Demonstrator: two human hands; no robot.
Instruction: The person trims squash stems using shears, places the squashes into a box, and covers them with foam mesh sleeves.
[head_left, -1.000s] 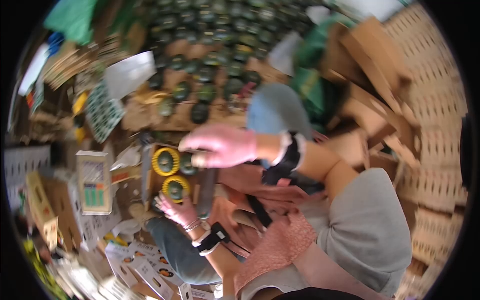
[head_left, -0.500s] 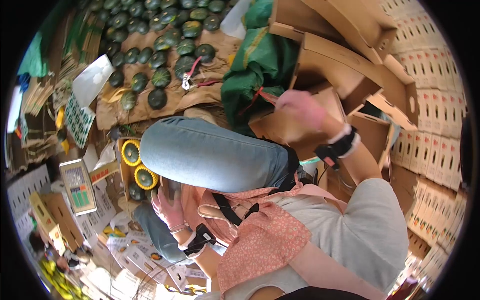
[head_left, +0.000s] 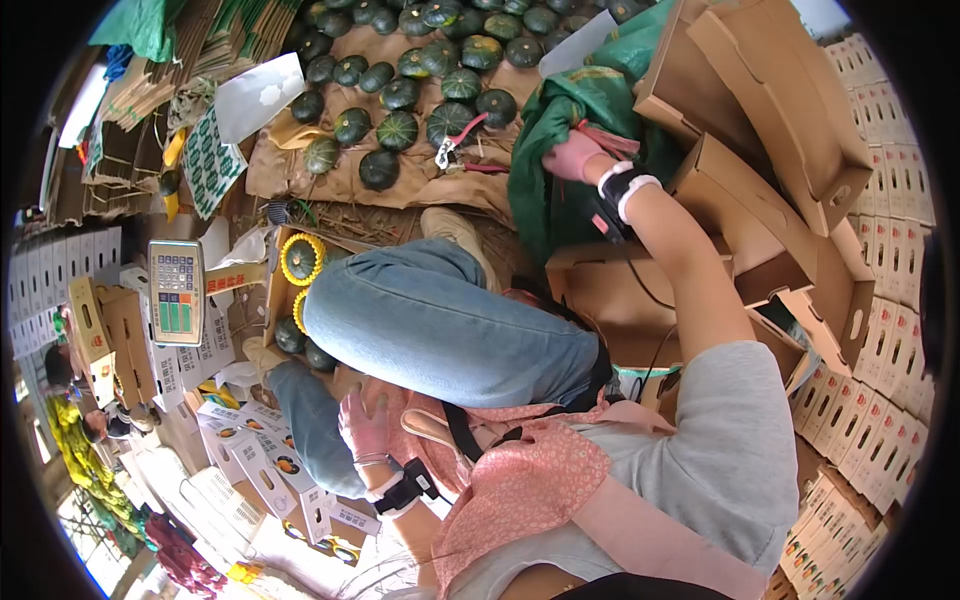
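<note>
Pink-gloved, the left hand (head_left: pixel 365 428) rests near, beside the apron (head_left: pixel 530 460), its fingers apart and seemingly idle; farther left, a yellow ring sleeve (head_left: pixel 320 250) hugs a squash (head_left: pixel 300 260) in a carton (head_left: pixel 274 285), probably as cushioning. Far right, between loose squashes (head_left: pixel 397 131) and open cartons (head_left: pixel 735 205), the right hand (head_left: pixel 575 158) meets the green sack (head_left: pixel 545 205), its fingers too hidden to tell whether they grip.
</note>
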